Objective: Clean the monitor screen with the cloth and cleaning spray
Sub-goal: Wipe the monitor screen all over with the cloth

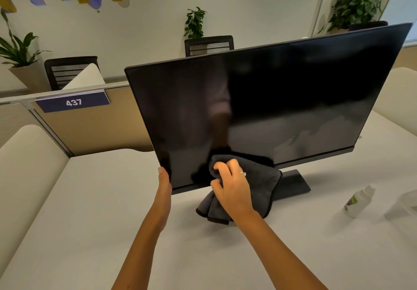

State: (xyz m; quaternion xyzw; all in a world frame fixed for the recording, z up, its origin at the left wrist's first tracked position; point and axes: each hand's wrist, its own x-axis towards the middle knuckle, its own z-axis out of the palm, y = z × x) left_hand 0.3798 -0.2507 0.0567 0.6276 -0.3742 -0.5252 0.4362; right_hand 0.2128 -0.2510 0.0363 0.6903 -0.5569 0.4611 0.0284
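Note:
A large black monitor (270,100) stands on the pale desk, its screen dark and tilted back. My left hand (163,184) grips the monitor's lower left corner, thumb on the edge. My right hand (232,188) holds a dark grey cloth (261,188) bunched against the bottom of the screen, left of the stand; the cloth's loose folds hang down to the desk. A small white spray bottle (358,200) with a green label lies on its side on the desk to the right, away from both hands.
The monitor's flat black base (295,184) sits behind the cloth. A clear plastic item (404,206) lies at the right edge. A desk divider (74,102) marked 437 runs along the back left, with chairs (67,71) and plants beyond.

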